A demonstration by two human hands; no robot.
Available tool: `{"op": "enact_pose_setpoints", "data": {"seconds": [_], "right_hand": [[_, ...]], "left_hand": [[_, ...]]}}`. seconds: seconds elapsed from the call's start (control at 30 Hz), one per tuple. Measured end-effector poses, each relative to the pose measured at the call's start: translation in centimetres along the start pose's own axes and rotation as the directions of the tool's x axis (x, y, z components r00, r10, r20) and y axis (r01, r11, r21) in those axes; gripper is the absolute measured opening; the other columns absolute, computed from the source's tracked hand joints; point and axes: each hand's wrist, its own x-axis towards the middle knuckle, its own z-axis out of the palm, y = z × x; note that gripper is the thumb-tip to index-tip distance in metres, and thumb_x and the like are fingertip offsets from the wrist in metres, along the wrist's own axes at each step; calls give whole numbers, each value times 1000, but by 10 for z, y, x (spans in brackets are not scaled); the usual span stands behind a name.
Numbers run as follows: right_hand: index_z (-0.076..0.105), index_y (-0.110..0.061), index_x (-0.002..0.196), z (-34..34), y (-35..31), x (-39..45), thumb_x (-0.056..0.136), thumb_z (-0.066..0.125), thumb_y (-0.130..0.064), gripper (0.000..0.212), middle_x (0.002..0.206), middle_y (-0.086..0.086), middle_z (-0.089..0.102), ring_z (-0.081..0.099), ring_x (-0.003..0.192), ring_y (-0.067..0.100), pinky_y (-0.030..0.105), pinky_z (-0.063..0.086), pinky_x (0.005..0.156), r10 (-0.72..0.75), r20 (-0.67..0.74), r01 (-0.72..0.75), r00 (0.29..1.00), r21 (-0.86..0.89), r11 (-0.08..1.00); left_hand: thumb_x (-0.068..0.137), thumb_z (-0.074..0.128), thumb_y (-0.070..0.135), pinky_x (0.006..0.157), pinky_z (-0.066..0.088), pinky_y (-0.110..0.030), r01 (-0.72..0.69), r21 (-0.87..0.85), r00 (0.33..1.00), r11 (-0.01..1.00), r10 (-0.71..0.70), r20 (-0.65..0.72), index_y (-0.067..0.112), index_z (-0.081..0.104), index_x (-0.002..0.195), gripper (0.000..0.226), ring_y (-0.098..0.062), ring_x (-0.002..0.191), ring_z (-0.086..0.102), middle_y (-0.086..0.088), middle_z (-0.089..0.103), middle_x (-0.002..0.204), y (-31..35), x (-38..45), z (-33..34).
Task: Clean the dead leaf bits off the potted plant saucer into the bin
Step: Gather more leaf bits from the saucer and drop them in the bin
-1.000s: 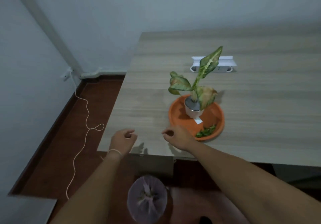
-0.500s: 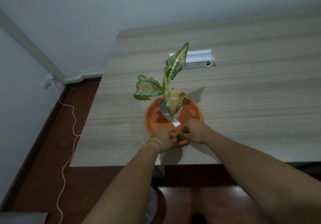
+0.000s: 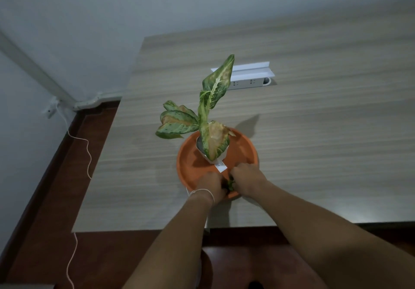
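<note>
An orange saucer [image 3: 190,160] sits near the front edge of the wooden table [image 3: 314,142]. A small white pot [image 3: 212,159] with a variegated plant [image 3: 211,109] stands in it. Green leaf bits [image 3: 230,184] lie at the saucer's near rim. My left hand [image 3: 211,186] and my right hand [image 3: 248,180] are cupped on either side of the leaf bits, fingers curled against them. How firmly either hand grips the bits is hidden. The bin is mostly hidden under my arms; only a sliver shows below the table.
A white power strip [image 3: 249,82] lies on the table behind the plant. A thin white cord [image 3: 87,151] runs down from a wall socket [image 3: 50,109] across the red-brown floor at the left. The table's left edge lies close to the saucer.
Both hands moved from the table's front edge onto the saucer and closed in around the leaf bits. My head has shifted, so the bin has slid out of sight under my arms.
</note>
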Motion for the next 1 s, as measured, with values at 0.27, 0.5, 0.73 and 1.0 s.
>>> {"op": "enact_pose_setpoints", "data": {"seconds": [0.27,0.5,0.73,1.0], "right_hand": [[72,-9,92,-2,-7,5,88,55,-13,18,103,13,69,65,95,30,36,50,78,33,39,-38,999,138,990],[78,-15,88,-10,-1,10,79,61,-12,20,90,3,76,69,87,25,30,55,74,187,-19,-164,982,394,904],[79,-16,95,-25,-23,7,83,62,-11,21,101,3,78,69,99,23,23,51,80,255,-135,-150,957,523,839],[78,-13,95,-19,-80,3,81,67,-16,17,85,-2,77,68,73,12,11,41,54,238,-115,-132,964,571,810]], "left_hand": [[81,65,22,81,55,-38,17,-21,999,1000,-18,-43,14,77,88,16,-29,89,68,-11,75,92,-4,10,6],[77,62,11,83,54,-33,75,-233,977,970,-118,-177,13,78,85,18,-25,91,69,-6,77,92,-25,7,-4],[74,72,11,84,55,-29,118,-404,923,907,-250,-292,9,76,77,6,-25,92,69,-9,76,90,-49,-8,-34],[72,75,13,85,58,-31,100,-496,895,862,-296,-334,10,80,81,10,-21,85,72,-8,78,86,-107,-53,-54]]}}
